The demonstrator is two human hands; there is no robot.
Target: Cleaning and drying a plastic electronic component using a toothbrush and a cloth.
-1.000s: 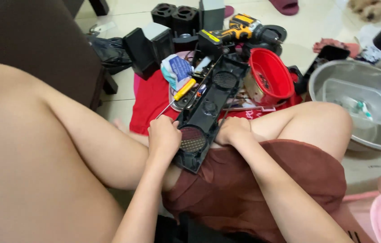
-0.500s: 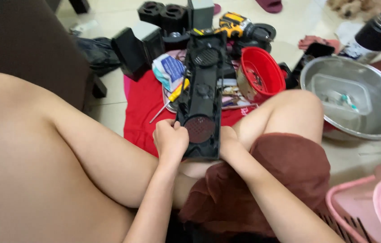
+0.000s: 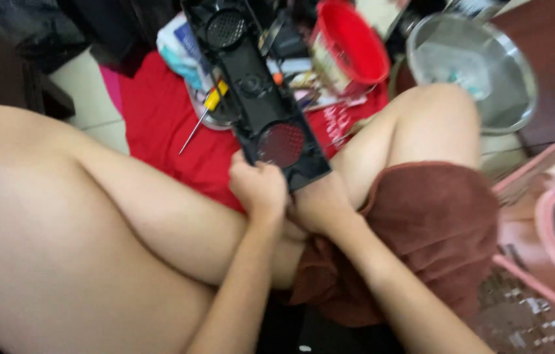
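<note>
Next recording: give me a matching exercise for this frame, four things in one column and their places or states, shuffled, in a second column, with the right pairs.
Things:
1. black speaker panel
2. red bucket
3. steel basin
4. yellow-handled screwdriver

Places or states:
A. lying on the red cloth, left of the panel
B. on the floor at top right, beyond the knee
C. gripped at its near end by left hand and right hand
D. tipped on its side, mouth toward the camera

Pairs: 1-C, 2-D, 3-B, 4-A

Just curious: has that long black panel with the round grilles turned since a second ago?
Yes. The black panel, leaning toward the red bucket earlier, now leans away from it; both hands hold its near end.
</note>
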